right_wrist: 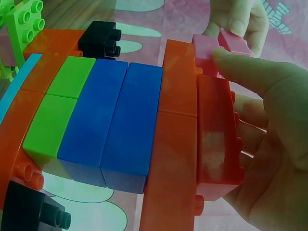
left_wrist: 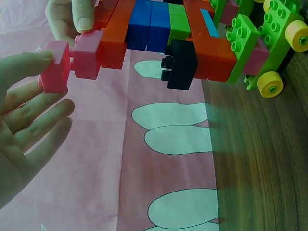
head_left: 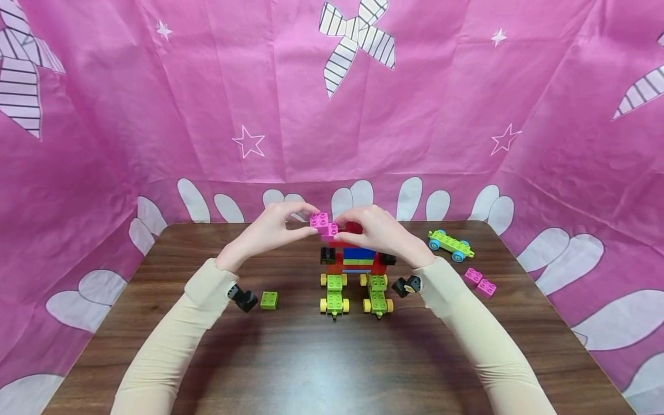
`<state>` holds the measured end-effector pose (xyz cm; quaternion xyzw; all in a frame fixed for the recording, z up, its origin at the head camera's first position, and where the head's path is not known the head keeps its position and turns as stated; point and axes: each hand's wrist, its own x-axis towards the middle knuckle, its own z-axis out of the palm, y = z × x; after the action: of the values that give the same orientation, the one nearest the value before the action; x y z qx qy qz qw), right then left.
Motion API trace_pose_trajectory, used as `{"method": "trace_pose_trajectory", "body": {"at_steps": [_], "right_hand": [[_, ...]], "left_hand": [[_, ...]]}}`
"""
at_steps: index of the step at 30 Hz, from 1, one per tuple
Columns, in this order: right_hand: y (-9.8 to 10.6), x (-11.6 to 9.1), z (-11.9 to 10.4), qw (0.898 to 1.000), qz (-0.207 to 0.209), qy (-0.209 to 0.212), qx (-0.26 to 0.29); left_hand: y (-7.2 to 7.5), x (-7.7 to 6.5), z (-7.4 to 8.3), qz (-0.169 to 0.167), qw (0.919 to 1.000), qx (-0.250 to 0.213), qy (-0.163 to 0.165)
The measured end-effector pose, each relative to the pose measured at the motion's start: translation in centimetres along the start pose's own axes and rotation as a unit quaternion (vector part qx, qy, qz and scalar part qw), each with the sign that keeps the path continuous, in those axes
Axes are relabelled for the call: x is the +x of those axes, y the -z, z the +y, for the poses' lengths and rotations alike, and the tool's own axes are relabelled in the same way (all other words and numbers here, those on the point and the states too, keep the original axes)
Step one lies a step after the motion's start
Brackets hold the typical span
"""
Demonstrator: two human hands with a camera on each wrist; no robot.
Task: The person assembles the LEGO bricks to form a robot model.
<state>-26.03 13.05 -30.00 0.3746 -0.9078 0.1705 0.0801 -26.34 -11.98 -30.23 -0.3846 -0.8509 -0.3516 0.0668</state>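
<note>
A figure of stacked toy building bricks stands on the table, with red bricks (right_wrist: pixel 178 144), blue bricks (right_wrist: pixel 115 120) and green bricks (right_wrist: pixel 57 106) in its body. Black bricks (left_wrist: pixel 180 65) stick out at its sides, and yellow-wheeled green bases (head_left: pixel 334 302) are under it. Between thumb and fingers, my left hand (head_left: pixel 277 227) pinches the upper pink brick (head_left: pixel 319 221). That brick is right against a lower pink brick (left_wrist: pixel 88 55) at the figure's top. My right hand (head_left: pixel 376 227) grips the lower one, thumb on its near side, other fingers behind the red top.
A loose green brick (head_left: pixel 268 300) lies left of the figure. To the right are a green wheeled base (head_left: pixel 450 245) with blue wheels and a pair of pink bricks (head_left: pixel 479 282). Pink patterned cloth (head_left: pixel 290 104) hangs behind the wooden table (head_left: pixel 311 363).
</note>
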Motion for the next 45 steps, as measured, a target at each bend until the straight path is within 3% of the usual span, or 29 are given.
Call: {"method": "trace_pose_trajectory", "body": {"at_steps": [25, 38, 45], "right_hand": [[-0.27, -0.03, 0.22, 1.0, 0.009, 0.008, -0.006], [-0.07, 0.08, -0.03, 1.0, 0.013, 0.012, -0.008], [-0.09, -0.01, -0.05, 1.0, 0.012, 0.007, -0.013]], "left_hand": [[-0.87, 0.31, -0.27, 0.022, 0.9996, -0.003, -0.02], [-0.62, 0.31, -0.59, 0.013, 0.9993, -0.028, -0.018], [-0.61, 0.39, -0.34, 0.015, 0.9995, -0.011, -0.026]]}}
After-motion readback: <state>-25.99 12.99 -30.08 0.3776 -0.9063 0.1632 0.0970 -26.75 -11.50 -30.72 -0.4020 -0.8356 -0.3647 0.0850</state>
